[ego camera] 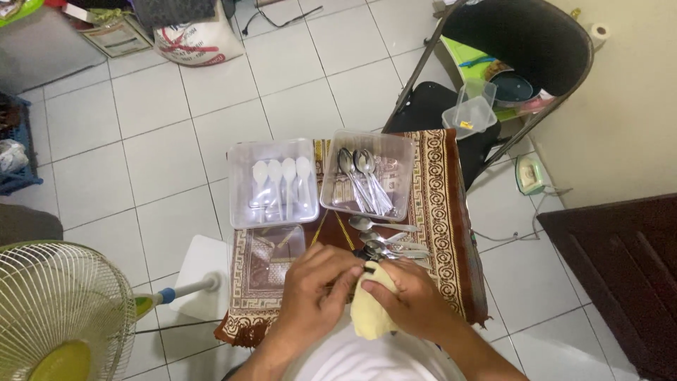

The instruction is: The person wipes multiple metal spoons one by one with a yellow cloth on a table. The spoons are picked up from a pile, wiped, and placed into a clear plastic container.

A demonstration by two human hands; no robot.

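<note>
A soft, pale yellow cloth is held bunched in the right hand, the grip of which is closed around its upper part. The dark end of a metal spoon, mostly hidden, is seen at the top of the cloth, where the fingers of the left hand are pressed together against it. Both hands are placed low over a small table covered by a woven mat patterned in brown and cream.

Just beyond the hands, a loose pile of shiny steel spoons is laid on the mat, with the handles pointed to the right. Farther back, two clear rectangular plastic trays are set side by side. In the left tray, four white plastic spoons are lined up in a row with their rounded bowls away from the person. In the right tray, several polished metal spoons are stacked at a slant. A smaller clear lid is laid flat in front of the left tray. The round wire grille of a fan is seen at the lower left, over the white tiled floor.
</note>
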